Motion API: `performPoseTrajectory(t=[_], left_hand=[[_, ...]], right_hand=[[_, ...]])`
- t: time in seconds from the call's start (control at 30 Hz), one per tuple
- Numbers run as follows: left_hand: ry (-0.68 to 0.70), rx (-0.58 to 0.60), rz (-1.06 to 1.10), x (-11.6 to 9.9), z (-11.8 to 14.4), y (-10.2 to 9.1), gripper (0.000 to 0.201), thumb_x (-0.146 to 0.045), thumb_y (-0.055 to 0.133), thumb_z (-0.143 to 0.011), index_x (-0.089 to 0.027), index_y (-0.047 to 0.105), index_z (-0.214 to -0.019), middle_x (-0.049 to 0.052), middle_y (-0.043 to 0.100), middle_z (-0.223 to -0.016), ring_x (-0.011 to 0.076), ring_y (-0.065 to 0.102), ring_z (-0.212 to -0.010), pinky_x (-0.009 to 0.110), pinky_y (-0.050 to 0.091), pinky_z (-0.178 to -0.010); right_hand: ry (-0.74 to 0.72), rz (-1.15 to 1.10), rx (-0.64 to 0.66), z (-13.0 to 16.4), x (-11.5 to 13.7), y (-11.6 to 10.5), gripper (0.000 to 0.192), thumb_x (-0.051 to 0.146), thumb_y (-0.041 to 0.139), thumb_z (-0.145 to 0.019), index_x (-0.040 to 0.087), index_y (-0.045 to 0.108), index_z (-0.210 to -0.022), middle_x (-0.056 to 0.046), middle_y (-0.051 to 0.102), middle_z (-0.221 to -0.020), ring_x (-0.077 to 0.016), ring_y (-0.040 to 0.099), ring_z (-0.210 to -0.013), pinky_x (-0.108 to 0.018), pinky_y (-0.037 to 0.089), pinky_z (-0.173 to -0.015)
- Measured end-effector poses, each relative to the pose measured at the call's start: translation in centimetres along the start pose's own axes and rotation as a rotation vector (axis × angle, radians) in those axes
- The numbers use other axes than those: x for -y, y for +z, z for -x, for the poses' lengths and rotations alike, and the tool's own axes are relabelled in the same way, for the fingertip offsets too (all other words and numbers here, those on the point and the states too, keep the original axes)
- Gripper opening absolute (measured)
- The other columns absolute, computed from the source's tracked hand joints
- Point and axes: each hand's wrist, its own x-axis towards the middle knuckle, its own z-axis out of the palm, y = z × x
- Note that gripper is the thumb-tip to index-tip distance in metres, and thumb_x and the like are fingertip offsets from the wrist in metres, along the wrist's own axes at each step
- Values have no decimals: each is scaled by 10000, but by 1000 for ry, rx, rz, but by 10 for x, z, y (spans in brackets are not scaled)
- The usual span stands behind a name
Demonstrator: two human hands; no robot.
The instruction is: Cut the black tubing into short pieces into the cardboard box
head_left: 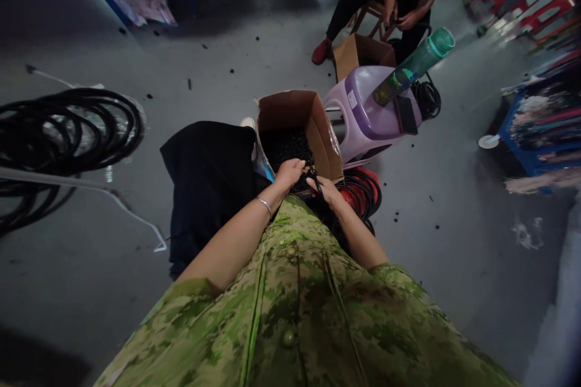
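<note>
Over the near edge of a cardboard box (324,139), my two hands are close together. My left hand (291,173), with a bracelet at the wrist, has its fingers pinched together; what lies between them is too small to make out. Closed around a thin black strip (317,180) is my right hand (327,189), just to the right of the left one. Whether the strip is a cable or part of a tool I cannot tell. Many small black pieces (290,144) cover the bottom of the box.
Right of the box stands a purple stool (358,91) bearing a green bottle (415,66) and a phone (407,115). Black coils (363,190) lie by a red container (376,178). More black coils (113,127) lie left. Beyond, a seated person (354,6) works over another box (347,57).
</note>
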Motion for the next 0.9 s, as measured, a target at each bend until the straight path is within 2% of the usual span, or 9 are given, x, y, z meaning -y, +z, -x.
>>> performPoseTrajectory(t=[0.1,0.23,0.4,0.53,0.73,0.9], left_hand=[[-26,11,29,1,0,1,321,-319,469,-911,-184,588,-646,-19,511,-564,135,445,-569,254,351,-577],[25,9,-9,-1,0,0,314,-296,465,-921,-175,630,-683,2,585,-622,144,506,-623,249,385,-617],[161,-22,-181,-5,4,-3,247,-262,513,-912,-176,741,-870,63,735,-881,187,624,-836,257,439,-770],[191,-41,-274,-8,8,-3,262,-279,524,-922,-190,764,-977,103,752,-1022,232,650,-963,277,447,-845],[205,-48,-296,-10,11,-5,285,-286,512,-939,-190,761,-1039,108,752,-1067,240,655,-1003,278,449,-870],[213,-60,-271,-11,10,-5,286,-278,507,-940,-175,760,-1027,107,751,-1069,233,653,-982,271,449,-848]], right_hand=[[-7,-15,7,0,-1,-1,520,698,589,-796,195,525,-679,12,551,-633,-137,549,-577,-247,424,-567],[-13,-24,36,3,-1,-6,538,718,578,-781,195,520,-674,19,535,-631,-124,524,-570,-235,403,-555],[-3,-49,41,7,2,-11,532,716,585,-768,194,515,-691,27,520,-626,-118,492,-580,-233,386,-560],[3,-44,29,8,3,-10,519,702,581,-777,191,531,-703,21,528,-648,-126,494,-609,-237,377,-577],[-33,6,-37,5,4,-7,470,654,588,-802,184,602,-811,14,570,-734,-146,500,-713,-252,402,-669],[-16,-42,-29,5,6,-3,472,655,585,-808,187,622,-864,5,587,-776,-156,518,-748,-260,412,-695]])
